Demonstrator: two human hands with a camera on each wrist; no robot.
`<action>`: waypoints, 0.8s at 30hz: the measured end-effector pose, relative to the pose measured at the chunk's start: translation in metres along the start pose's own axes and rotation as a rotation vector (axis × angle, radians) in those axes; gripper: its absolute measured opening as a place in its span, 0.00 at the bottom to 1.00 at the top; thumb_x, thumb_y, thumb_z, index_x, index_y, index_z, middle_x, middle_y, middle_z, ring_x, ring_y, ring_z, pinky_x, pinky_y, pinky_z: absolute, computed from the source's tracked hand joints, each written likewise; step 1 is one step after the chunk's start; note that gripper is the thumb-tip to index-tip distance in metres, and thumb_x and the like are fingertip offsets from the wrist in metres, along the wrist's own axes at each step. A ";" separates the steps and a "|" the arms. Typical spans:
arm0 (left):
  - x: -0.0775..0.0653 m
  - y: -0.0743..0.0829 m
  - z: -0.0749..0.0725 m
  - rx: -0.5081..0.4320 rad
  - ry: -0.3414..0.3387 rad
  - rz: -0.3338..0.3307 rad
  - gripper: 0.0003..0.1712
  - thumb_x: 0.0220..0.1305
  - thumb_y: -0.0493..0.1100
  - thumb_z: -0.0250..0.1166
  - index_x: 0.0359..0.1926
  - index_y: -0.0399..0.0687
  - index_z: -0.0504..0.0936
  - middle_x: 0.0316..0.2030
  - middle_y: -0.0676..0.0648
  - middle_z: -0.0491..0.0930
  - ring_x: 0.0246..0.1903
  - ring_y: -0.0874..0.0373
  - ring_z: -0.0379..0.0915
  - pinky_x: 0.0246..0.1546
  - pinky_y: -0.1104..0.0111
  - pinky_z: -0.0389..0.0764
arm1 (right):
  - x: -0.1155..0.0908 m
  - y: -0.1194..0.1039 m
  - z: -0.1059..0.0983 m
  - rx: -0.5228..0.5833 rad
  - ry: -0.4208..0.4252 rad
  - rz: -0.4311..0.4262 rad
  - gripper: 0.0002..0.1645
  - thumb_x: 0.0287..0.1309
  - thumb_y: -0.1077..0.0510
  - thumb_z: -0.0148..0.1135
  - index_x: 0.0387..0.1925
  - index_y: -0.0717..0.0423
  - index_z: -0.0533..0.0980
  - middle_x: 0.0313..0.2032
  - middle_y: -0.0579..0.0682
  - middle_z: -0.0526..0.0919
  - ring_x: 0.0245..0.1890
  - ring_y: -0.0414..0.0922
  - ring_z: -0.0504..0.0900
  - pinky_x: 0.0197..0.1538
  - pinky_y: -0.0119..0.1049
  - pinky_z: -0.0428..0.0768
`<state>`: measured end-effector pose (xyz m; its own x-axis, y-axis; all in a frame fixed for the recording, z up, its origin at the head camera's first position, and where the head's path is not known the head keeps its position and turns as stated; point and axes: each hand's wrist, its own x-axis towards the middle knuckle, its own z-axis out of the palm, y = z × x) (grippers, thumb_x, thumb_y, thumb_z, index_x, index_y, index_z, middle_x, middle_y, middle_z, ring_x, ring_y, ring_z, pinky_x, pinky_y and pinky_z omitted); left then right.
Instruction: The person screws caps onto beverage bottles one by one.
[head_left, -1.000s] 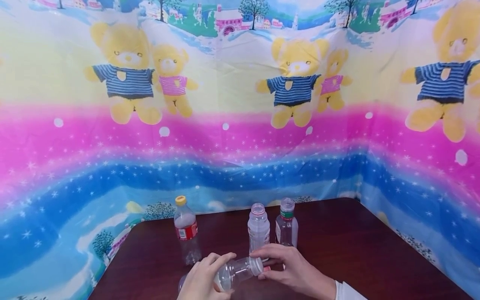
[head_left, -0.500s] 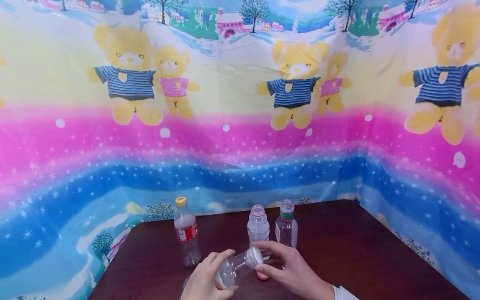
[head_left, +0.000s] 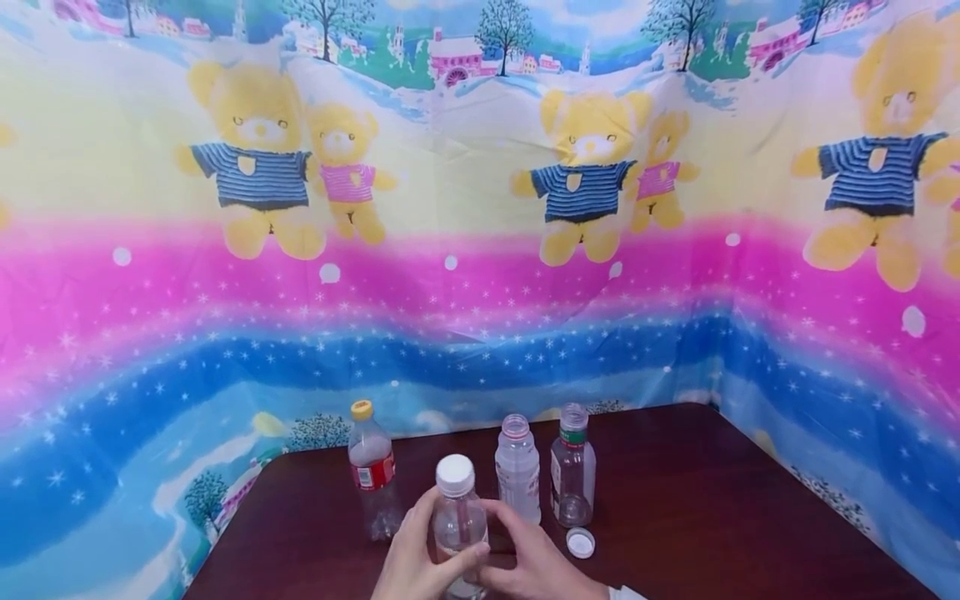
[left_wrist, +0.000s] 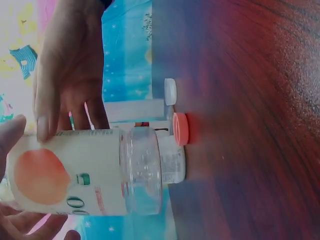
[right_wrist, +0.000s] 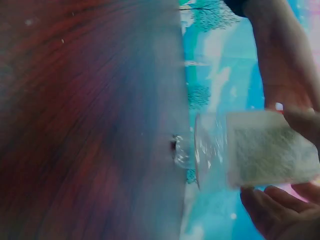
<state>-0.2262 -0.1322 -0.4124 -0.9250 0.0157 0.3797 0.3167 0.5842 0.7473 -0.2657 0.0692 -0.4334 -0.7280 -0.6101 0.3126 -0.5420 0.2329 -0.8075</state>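
Both hands hold a clear plastic bottle (head_left: pixel 461 523) upright between them, a white cap (head_left: pixel 455 475) on its neck. My left hand (head_left: pixel 411 550) grips it from the left, thumb across the front. From the right, my right hand (head_left: pixel 528 554) curls its fingers around the body. The left wrist view shows the bottle's pale label (left_wrist: pixel 90 172) with a peach-coloured fruit on it, and its clear base held just over the table. In the right wrist view, the label's back (right_wrist: pixel 267 155) faces the camera between the two hands.
Beyond the hands stand two uncapped bottles, one milky (head_left: pixel 517 475) and one with a green neck band (head_left: pixel 573 467). A yellow-capped bottle (head_left: pixel 372 471) with a red label stands left. A loose white cap (head_left: pixel 580 543) and a red cap (left_wrist: pixel 181 129) lie on the table (head_left: pixel 697 500).
The bottle has swung from tilted rightward to upright. My right hand has left the cap and moved left onto the body, uncovering the loose white cap on the table.
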 end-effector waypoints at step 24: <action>0.083 -0.057 0.008 -0.076 0.084 -0.112 0.44 0.62 0.52 0.73 0.71 0.39 0.64 0.64 0.31 0.75 0.60 0.38 0.77 0.55 0.45 0.81 | 0.103 0.024 0.031 -0.155 0.212 0.134 0.37 0.64 0.58 0.64 0.70 0.65 0.61 0.62 0.67 0.79 0.62 0.60 0.81 0.60 0.56 0.80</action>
<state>-0.3227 -0.1581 -0.4281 -0.9355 -0.1160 0.3336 0.2305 0.5153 0.8255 -0.3404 -0.0119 -0.4363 -0.8602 -0.3978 0.3192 -0.4807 0.4234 -0.7679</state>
